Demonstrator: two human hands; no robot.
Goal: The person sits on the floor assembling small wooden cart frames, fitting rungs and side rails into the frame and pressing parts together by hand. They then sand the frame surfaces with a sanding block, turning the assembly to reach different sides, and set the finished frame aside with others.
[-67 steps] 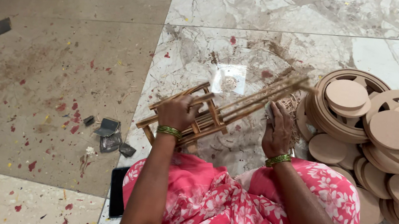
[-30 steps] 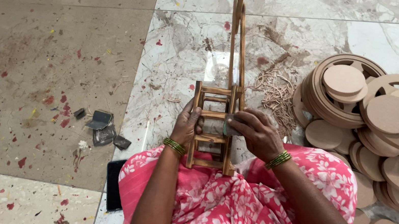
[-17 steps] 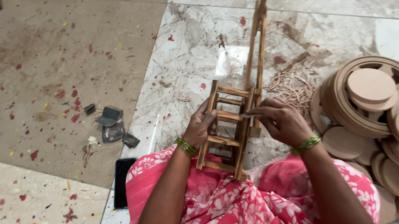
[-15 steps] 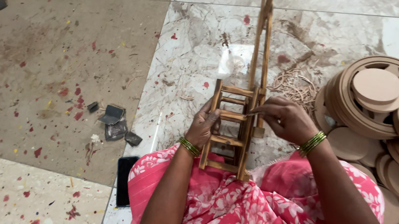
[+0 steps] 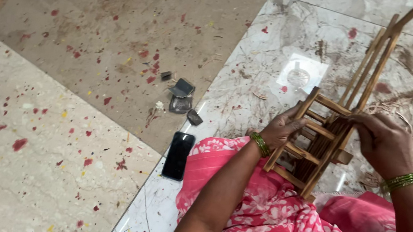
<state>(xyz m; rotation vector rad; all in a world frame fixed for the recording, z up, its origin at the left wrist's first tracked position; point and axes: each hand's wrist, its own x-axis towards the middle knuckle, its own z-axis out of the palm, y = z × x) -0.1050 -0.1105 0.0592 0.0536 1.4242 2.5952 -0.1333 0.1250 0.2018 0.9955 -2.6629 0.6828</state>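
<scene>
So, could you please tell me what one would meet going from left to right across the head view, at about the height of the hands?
Black phone on the floor → left hand → small wooden frame held between both hands → right hand.

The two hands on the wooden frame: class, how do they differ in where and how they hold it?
The left hand clasps the frame's left rail from the side, fingers curled round it; the right hand lies over the top right, near the long sticks, back upward. The left hand's grip sits lower on the frame than the right's. Both wrists wear green bangles.
</scene>
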